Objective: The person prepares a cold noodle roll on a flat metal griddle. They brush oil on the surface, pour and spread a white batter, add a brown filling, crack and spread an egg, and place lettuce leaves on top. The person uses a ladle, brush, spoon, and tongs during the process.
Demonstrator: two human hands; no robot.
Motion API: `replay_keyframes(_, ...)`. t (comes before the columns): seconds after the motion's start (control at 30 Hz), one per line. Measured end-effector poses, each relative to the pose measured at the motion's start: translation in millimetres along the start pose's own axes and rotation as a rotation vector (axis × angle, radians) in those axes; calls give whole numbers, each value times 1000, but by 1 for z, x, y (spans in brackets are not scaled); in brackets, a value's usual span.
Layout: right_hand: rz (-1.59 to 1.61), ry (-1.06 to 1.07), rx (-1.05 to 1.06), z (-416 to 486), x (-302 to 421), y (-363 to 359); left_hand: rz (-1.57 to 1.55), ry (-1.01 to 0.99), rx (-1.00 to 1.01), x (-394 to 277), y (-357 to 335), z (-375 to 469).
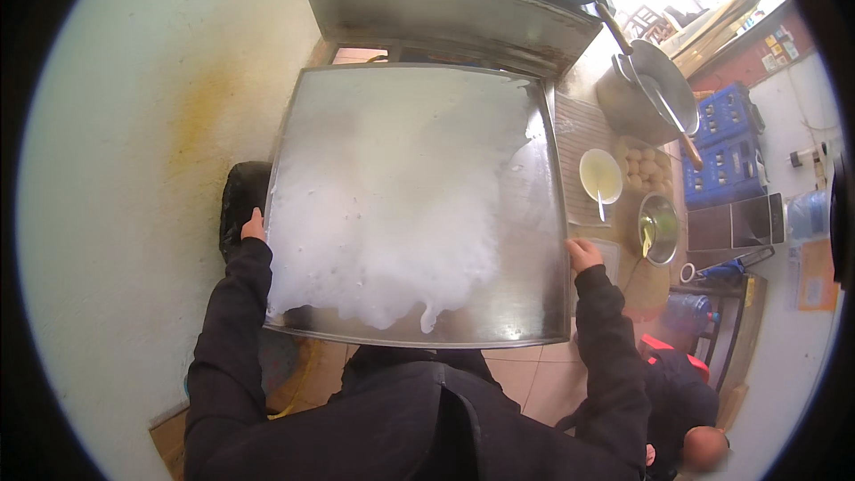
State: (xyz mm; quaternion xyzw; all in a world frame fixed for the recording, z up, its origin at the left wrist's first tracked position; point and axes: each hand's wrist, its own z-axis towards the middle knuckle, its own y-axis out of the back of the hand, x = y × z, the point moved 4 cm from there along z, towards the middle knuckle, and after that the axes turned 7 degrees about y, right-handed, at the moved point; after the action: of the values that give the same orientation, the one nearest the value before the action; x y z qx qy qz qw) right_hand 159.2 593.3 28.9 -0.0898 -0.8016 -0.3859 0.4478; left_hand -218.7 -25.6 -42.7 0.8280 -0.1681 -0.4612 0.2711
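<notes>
A large square metal tray (531, 267) spans the space in front of my body, with its near edge close to my waist. White, batter-like liquid (394, 214) covers most of its surface. Bare metal shows along the right side and at the near corners, and one tongue of liquid reaches toward the near edge. My left hand (254, 226) grips the tray's left rim, and its fingertips are partly hidden. On the opposite rim, my right hand (584, 254) has hold of the side, its fingers mostly out of sight under the edge.
Beyond the tray stands a metal counter (441, 10) with containers on top. On the right are a large pot (644, 90) with a long-handled tool across it, a white bowl (600, 174), a metal bowl (661, 227) and blue crates (721, 147). A person (674, 401) is at lower right. A wall (127, 180) bounds the left.
</notes>
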Motion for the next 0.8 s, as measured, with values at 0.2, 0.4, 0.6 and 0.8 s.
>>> replay_keyframes(0.2, -38, -9, 32, -2, 7, -3, 112, -7, -66, -7, -4, -1)
replay_keyframes(0.4, -196, 72, -9, -20, 24, -6, 70, -60, -107, -12, -5, -12)
replay_keyframes(0.6, -67, 38, -46, -25, 17, -11, 39, -83, -120, -14, 5, -17)
replay_keyframes(0.8, -94, 86, -91, -16, 19, -8, -188, -192, -32, -42, 29, -38)
